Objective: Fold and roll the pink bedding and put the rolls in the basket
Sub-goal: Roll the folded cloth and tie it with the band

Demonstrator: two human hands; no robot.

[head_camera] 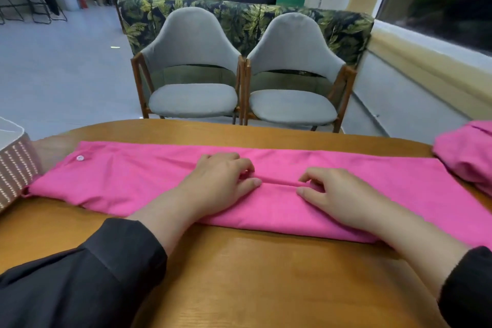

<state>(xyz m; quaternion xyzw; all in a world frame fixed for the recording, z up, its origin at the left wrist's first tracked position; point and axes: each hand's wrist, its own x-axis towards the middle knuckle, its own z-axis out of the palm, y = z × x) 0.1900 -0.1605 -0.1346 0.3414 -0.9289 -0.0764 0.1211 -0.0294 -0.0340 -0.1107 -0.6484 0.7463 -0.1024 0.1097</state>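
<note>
A long pink bedding piece (138,181) lies folded into a band across the wooden table (239,274), with a white button near its left end. My left hand (221,181) and my right hand (335,194) lie on its middle. Each pinches the edge of the near fold between curled fingers and thumb. A second bundle of pink bedding (468,152) sits at the table's right edge. The woven basket (13,168) stands at the far left, touching the band's left end.
Two grey chairs (191,66) stand side by side just beyond the table's far edge. A leaf-patterned sofa back is behind them, with a person in dark clothes seated past it. A window ledge runs along the right.
</note>
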